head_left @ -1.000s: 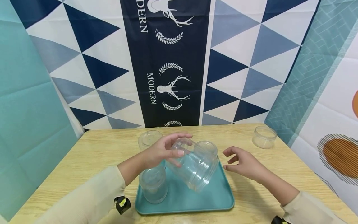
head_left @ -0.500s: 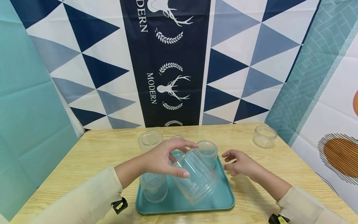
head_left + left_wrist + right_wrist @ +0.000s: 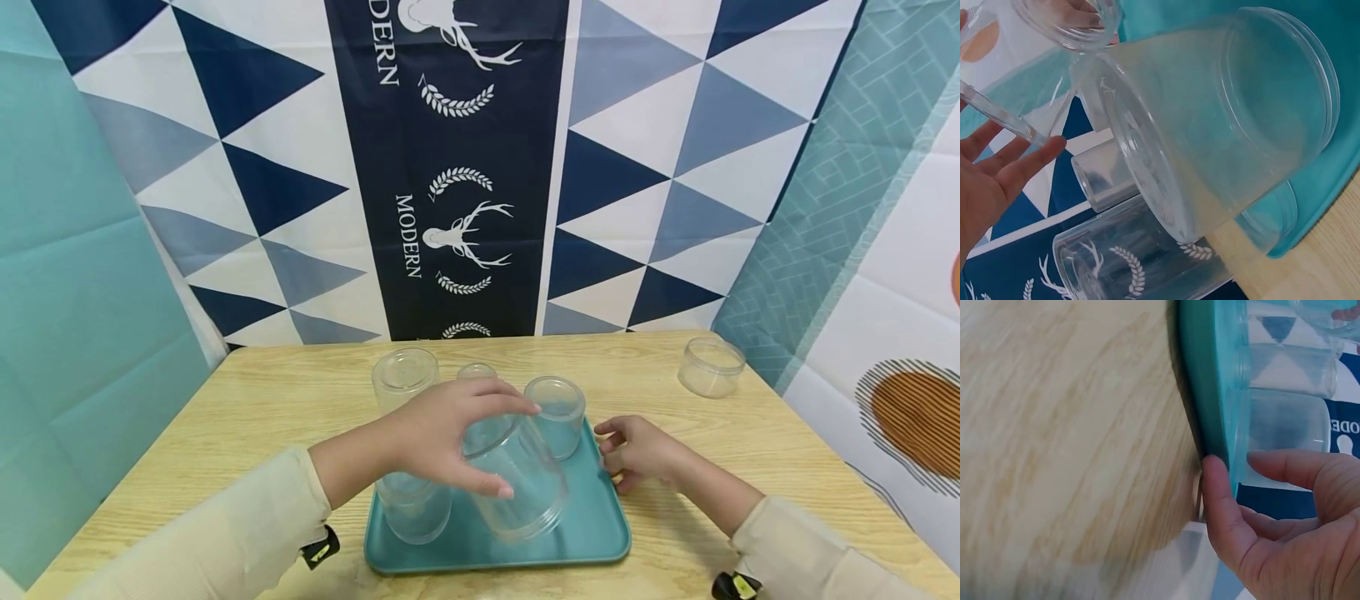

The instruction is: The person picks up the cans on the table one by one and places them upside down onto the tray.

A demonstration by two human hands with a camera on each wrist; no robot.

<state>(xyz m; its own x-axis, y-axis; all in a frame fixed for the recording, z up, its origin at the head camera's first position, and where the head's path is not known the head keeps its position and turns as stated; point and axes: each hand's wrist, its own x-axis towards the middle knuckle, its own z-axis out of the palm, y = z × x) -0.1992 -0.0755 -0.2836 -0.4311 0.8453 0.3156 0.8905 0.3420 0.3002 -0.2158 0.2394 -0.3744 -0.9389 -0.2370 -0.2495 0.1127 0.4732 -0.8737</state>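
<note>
A large clear plastic jar (image 3: 517, 496) hangs tilted low over the teal tray (image 3: 594, 525), its ridged mouth facing down. My left hand (image 3: 442, 433) holds it near the base, thumb in front and fingers behind. In the left wrist view, the fingers (image 3: 1029, 165) spread against its clear wall. At the tray's right edge, my right hand (image 3: 645, 454) grips the rim; the right wrist view has thumb and fingers on either side of it. On the tray stand a clear jar (image 3: 416, 512) at front left and a short jar (image 3: 555, 425) at back right.
A tall clear jar (image 3: 405, 371) stands at the tray's back left, partly hidden by my left arm. Behind my left hand shows the top of a smaller jar (image 3: 477, 369). A short clear container (image 3: 711, 368) sits on the wooden table (image 3: 262, 408) at far right.
My left hand has lowered the large jar toward the tray and tipped it more upright, mouth down. My right hand has moved down and closed on the tray's right edge.
</note>
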